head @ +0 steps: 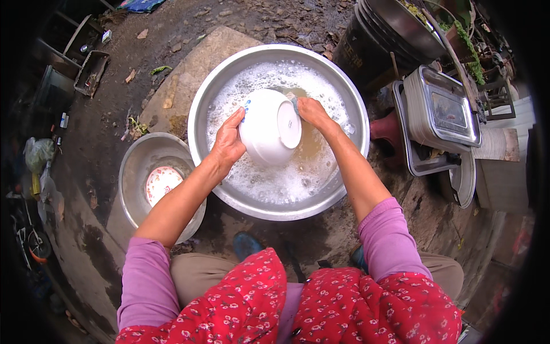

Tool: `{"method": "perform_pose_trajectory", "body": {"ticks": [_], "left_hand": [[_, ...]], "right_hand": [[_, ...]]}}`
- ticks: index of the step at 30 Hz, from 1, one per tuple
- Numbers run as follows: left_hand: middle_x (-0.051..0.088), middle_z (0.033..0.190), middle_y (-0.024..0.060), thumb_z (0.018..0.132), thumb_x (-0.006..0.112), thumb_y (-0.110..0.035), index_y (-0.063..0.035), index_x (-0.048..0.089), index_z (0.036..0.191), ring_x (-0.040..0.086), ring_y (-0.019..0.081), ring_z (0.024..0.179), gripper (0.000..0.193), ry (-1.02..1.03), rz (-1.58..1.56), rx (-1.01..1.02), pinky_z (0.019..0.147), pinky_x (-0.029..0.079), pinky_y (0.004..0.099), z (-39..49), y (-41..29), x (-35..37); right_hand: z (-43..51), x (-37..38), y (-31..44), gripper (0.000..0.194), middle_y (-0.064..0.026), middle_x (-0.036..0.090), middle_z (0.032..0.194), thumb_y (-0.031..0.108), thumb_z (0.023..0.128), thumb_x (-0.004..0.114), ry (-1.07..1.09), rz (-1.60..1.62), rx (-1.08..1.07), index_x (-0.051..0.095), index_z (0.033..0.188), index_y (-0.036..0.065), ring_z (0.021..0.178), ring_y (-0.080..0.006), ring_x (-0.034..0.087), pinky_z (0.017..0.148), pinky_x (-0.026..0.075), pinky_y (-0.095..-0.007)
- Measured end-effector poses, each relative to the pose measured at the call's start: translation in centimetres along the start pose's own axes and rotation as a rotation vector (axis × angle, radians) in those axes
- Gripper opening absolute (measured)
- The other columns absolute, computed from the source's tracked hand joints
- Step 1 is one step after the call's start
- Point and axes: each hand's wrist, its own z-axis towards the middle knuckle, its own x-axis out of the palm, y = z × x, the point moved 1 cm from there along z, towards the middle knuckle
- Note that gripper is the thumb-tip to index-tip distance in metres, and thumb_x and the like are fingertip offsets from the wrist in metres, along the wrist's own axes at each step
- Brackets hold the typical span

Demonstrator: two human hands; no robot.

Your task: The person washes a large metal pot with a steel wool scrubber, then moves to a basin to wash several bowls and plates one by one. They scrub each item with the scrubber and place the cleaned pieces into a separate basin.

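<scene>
My left hand (229, 139) grips the rim side of a white bowl (266, 129) with blue marks near its edge. The bowl is tilted on its side, its round foot turned toward the right. On the far side of that foot, my right hand (313, 112) holds a grey-blue scrubbing cloth or pad (294, 104), partly hidden by the fingers, against the bowl. Both hands are over a large metal basin (279, 213) of murky water covered in white suds (275, 189).
A smaller metal basin (129, 189) on the left holds a bowl with a red pattern (162, 182), partly behind my left forearm. To the right stand a black bucket (361, 47), a red plastic stool (385, 131) and stacked metal trays (442, 107). A stone slab (215, 47) lies beneath the large basin.
</scene>
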Motion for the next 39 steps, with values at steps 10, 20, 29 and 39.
{"method": "perform_pose_trajectory", "body": {"ticks": [10,20,29,39], "left_hand": [[0.057,0.122,0.0067,0.094,0.058,-0.018,-0.0037,0.05,0.126,0.055,0.0207,0.113,0.036,-0.07,0.037,0.166,0.101,0.044,0.04,2.1,-1.6,-0.8],[0.059,0.114,0.0087,0.098,0.045,-0.014,-0.0028,0.054,0.116,0.059,0.0197,0.103,0.023,0.121,0.089,0.083,0.092,0.049,0.0336,0.0,0.3,1.1],[0.063,0.114,0.012,0.095,0.056,-0.02,-0.0007,0.058,0.117,0.061,0.0225,0.106,0.03,0.291,0.002,-0.109,0.096,0.049,0.0397,-0.8,-2.1,1.8],[0.049,0.134,0.0141,0.099,0.031,-0.049,-0.0067,0.037,0.139,0.054,0.0272,0.117,0.058,0.153,0.538,-0.035,0.095,0.048,0.0478,0.6,-2.1,0.2]], "right_hand": [[-5.9,-1.3,-0.7,0.021,-0.0157,0.059,0.094,0.002,0.079,0.058,-0.242,-0.037,-0.172,0.065,0.098,0.002,0.089,-0.0336,0.061,0.078,0.049,-0.0413],[-3.5,2.9,9.6,0.03,-0.007,0.061,0.115,0.011,0.084,0.057,-0.582,-0.117,-0.848,0.062,0.112,0.008,0.112,-0.0248,0.056,0.1,0.04,-0.0437],[-1.9,-0.5,0.5,0.047,-0.0146,0.064,0.114,0.04,0.094,0.051,0.225,1.324,0.274,0.056,0.124,0.005,0.105,-0.0223,0.062,0.09,0.053,-0.0392],[-6.4,-0.9,2.5,0.068,-0.0172,0.062,0.116,0.042,0.083,0.07,0.026,1.585,0.077,0.048,0.128,-0.005,0.099,-0.0223,0.064,0.085,0.055,-0.0361]]}}
